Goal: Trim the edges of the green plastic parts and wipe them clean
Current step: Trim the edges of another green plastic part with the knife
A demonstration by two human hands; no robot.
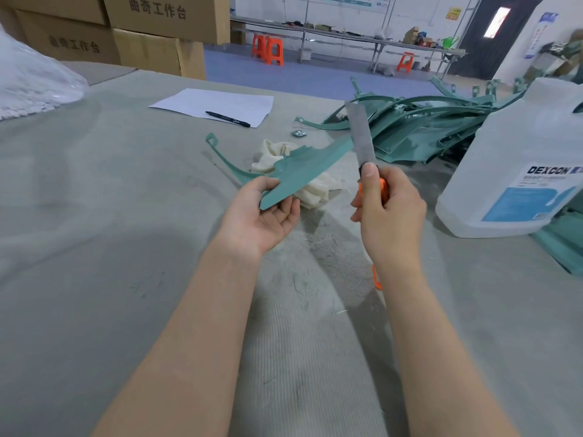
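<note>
My left hand [268, 212] holds a curved green plastic part [303, 170] by its near end, thumb on top and fingers under it, above the table. My right hand [388, 209] grips the orange handle of a flat grey file [361, 134], which points up and away with its blade against the far right tip of the part. A cream cloth [312, 187] lies crumpled on the table just behind and under the held part. A pile of several more green parts [419, 127] lies at the far right.
A large white DEXCON jug [517, 162] stands at the right. A sheet of paper [217, 104] with a black marker [227, 118] lies further back. Cardboard boxes [126, 29] stack at the far left beside a plastic bag [34, 80]. Green shavings litter the grey table [94, 247].
</note>
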